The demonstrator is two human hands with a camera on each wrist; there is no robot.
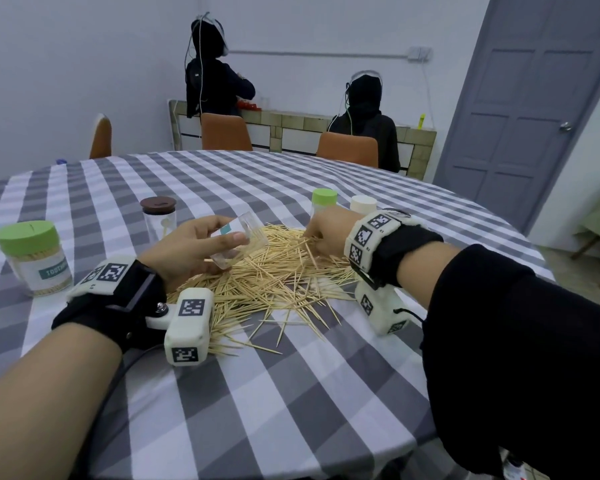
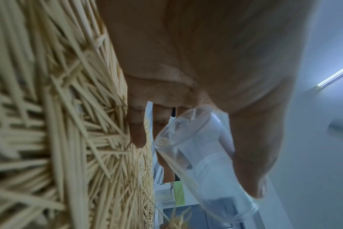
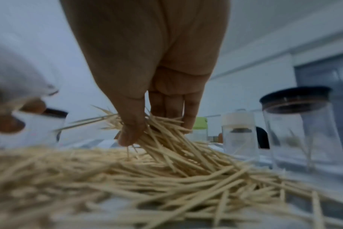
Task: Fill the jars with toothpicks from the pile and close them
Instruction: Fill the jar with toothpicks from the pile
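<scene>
The jar [image 1: 238, 241] lies tilted in the left hand [image 1: 187, 247], fingers curled around it, its long axis slanting over the pile [image 1: 274, 271], mouth apparently toward the right hand [image 1: 326, 233], which pinches a bunch of toothpicks [image 3: 162, 133]. Filling is underway; next that bunch needs lining up with the jar's axis.

Both wrists: black straps with white padded bands carrying square black-and-white tags. White tagged camera blocks below each wrist [image 1: 187, 325] [image 1: 381, 308]. Black sleeve [image 1: 520, 358] lower right; left forearm bare, black cable [image 1: 115, 375].
</scene>
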